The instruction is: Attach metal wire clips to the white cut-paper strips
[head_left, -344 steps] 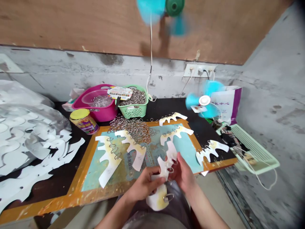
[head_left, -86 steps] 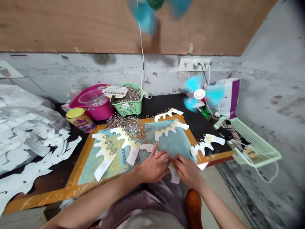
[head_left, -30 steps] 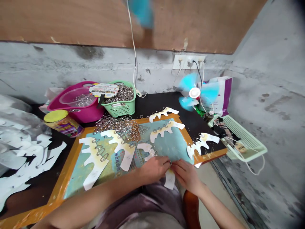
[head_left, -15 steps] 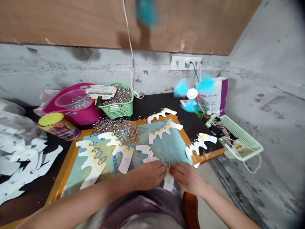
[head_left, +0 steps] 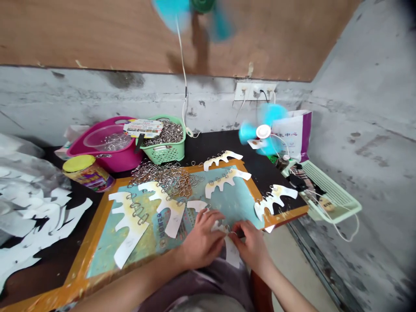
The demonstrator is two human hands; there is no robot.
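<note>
Both hands meet at the near edge of a board (head_left: 97, 242) with an orange rim and a teal face. My left hand (head_left: 201, 238) presses down on a white toothed card (head_left: 196, 205) with its fingers curled. My right hand (head_left: 251, 247) pinches the same card's near end, where small metal rings (head_left: 227, 229) hang from it. The card's lower end sticks out past the board between my hands. Other toothed cards (head_left: 131, 225) with rings lie on the board to the left, and a heap of loose metal rings (head_left: 165, 175) sits at its far edge.
A green basket (head_left: 164, 149) of rings, a pink tub (head_left: 110, 149) and a yellow-lidded jar (head_left: 86, 171) stand behind the board. White card offcuts (head_left: 35, 225) pile up at the left. A small blue fan (head_left: 263, 132) spins at the right beside a pale green tray (head_left: 334, 195).
Both hands have stayed on the toothed card at the board's near edge, shifting slightly; the view has tilted a little. Earlier the card was held up off the board in both hands.
</note>
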